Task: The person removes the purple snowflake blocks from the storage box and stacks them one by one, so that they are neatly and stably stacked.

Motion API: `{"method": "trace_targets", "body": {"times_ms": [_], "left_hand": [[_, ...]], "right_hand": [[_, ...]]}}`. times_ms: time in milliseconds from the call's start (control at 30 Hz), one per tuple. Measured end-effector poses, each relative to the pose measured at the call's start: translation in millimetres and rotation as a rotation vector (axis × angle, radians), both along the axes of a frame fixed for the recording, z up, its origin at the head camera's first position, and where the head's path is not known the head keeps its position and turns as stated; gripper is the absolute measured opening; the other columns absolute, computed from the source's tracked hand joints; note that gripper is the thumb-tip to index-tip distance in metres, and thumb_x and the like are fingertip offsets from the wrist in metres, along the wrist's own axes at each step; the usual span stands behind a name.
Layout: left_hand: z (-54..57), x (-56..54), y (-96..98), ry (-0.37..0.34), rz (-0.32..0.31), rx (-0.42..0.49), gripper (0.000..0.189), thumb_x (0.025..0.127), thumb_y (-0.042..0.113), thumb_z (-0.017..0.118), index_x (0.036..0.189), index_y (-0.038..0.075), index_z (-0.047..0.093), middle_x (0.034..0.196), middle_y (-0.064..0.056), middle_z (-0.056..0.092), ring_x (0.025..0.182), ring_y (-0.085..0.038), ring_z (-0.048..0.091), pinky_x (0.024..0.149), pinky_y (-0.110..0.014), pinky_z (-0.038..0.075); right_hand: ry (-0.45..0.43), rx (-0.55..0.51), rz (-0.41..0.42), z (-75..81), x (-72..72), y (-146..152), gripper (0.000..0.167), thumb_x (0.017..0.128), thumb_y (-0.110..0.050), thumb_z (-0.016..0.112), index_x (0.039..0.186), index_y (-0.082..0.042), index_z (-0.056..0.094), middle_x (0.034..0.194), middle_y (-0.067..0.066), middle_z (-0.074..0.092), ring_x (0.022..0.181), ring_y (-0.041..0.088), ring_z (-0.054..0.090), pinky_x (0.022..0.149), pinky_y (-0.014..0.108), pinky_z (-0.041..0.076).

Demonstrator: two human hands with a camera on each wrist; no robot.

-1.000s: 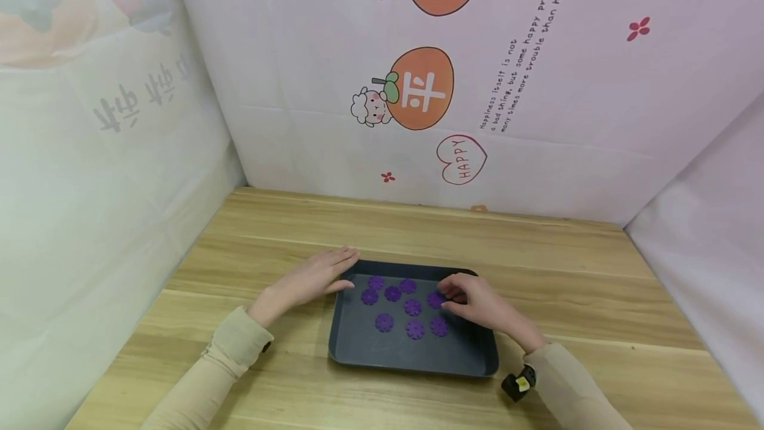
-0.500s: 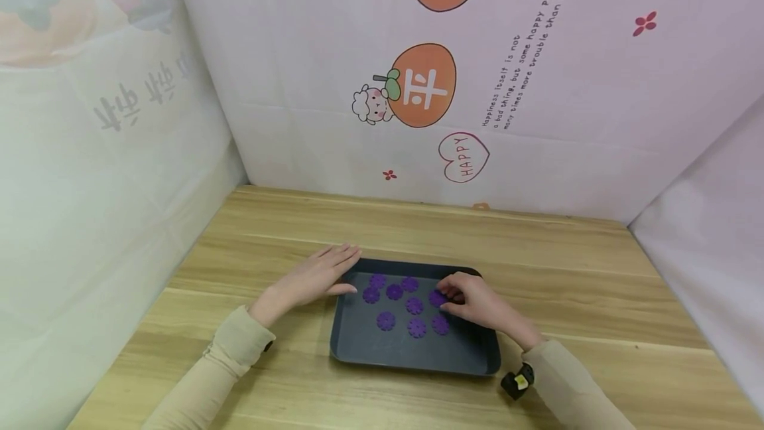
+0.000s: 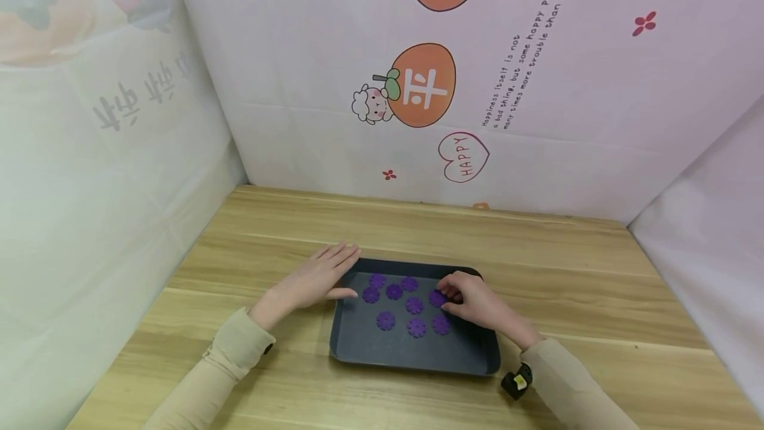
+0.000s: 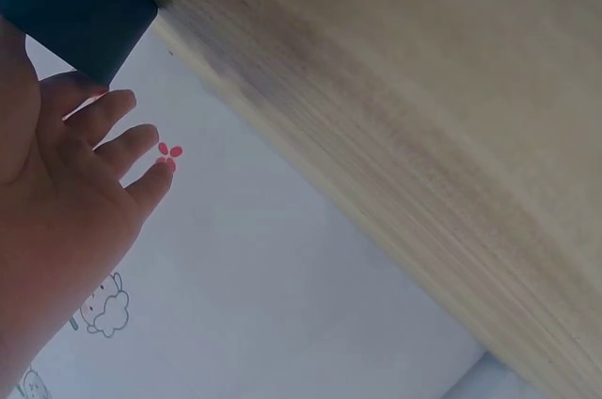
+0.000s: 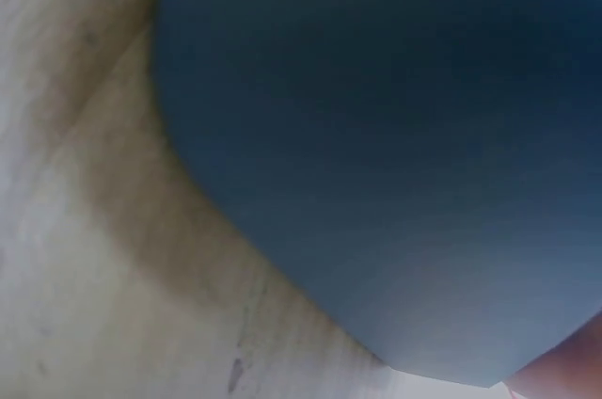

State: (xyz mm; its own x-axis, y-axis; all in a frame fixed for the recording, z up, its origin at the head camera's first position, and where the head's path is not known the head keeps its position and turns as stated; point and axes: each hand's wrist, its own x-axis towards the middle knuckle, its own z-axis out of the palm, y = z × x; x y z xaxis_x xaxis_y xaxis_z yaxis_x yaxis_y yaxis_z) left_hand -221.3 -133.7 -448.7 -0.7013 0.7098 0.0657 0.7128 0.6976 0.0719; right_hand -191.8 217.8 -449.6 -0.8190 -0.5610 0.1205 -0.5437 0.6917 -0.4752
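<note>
A dark grey baking tray (image 3: 406,354) holds several purple notched plastic discs, the snowflake kind that slot together. My left hand (image 3: 310,277) lies at the tray's far left corner, fingers straight and together, thumb reaching over the rim. In the left wrist view, the left hand (image 4: 80,168) has its fingers beside the tray's corner (image 4: 75,4). My right hand (image 3: 474,298) reaches over the right wall and pinches a purple disc (image 3: 436,298) between thumb and curled fingers. Beside it lie other purple discs (image 3: 414,305). In the right wrist view, the tray's outer wall (image 5: 376,154) hides most of that hand.
The tray stands on a wooden table (image 3: 286,224). A white printed cloth (image 3: 310,71) hangs behind it, with plain cloth walls at left and right. A small black device (image 3: 516,382) is strapped at the right wrist.
The view shifts very slightly between the first and second frames. Both hands, the tray and the discs keep practically the same places; the left fingers spread a touch.
</note>
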Motion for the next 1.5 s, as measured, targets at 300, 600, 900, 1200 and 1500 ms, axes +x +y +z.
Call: {"method": "trace_targets", "body": {"times_ms": [300,600,900,1200,1500], "left_hand": [[-1.7,-1.4,0.1,0.004,0.005,-0.007,0.082,0.097,0.056,0.052,0.156,0.004,0.03,0.162,-0.016,0.032,0.15,-0.038,0.029,0.122,-0.055,0.029],[-4.4,-0.5,-0.9,0.004,0.013,-0.002,0.081,0.097,0.057,0.052,0.156,0.004,0.03,0.162,-0.015,0.032,0.15,-0.037,0.03,0.123,-0.055,0.028],[-5.0,-0.7,-1.0,-0.005,0.017,-0.006,0.082,0.097,0.059,0.048,0.156,0.005,0.029,0.162,-0.014,0.031,0.151,-0.033,0.029,0.123,-0.054,0.027],[-4.1,0.2,-1.7,-0.003,0.012,-0.007,0.082,0.097,0.057,0.049,0.156,0.004,0.029,0.162,-0.015,0.031,0.151,-0.033,0.03,0.124,-0.054,0.026],[-0.9,2.0,-0.2,-0.007,0.016,-0.013,0.082,0.097,0.058,0.049,0.156,0.004,0.029,0.162,-0.014,0.03,0.151,-0.032,0.03,0.124,-0.054,0.024]], "right_hand": [[0.011,0.013,-0.016,-0.5,-2.0,-1.1,0.023,0.082,-0.001,0.078,0.103,0.001,0.069,0.095,0.01,0.069,0.082,0.019,0.065,0.07,0.029,0.058],[0.02,0.024,-0.018,-3.5,-1.9,-1.8,0.021,0.083,-0.003,0.077,0.102,0.0,0.069,0.094,0.009,0.066,0.081,0.017,0.063,0.07,0.026,0.057],[0.044,0.036,-0.005,-4.6,-1.9,-2.0,0.019,0.084,-0.004,0.077,0.101,-0.002,0.07,0.092,0.007,0.065,0.079,0.015,0.061,0.068,0.024,0.055],[0.051,0.049,-0.01,-6.3,-0.9,-1.7,0.017,0.084,-0.004,0.076,0.099,-0.003,0.07,0.09,0.006,0.065,0.078,0.012,0.06,0.067,0.021,0.054],[0.063,0.04,-0.006,-8.2,-1.9,0.2,0.015,0.084,-0.004,0.076,0.098,-0.003,0.07,0.09,0.006,0.066,0.078,0.011,0.061,0.066,0.021,0.055]]}}
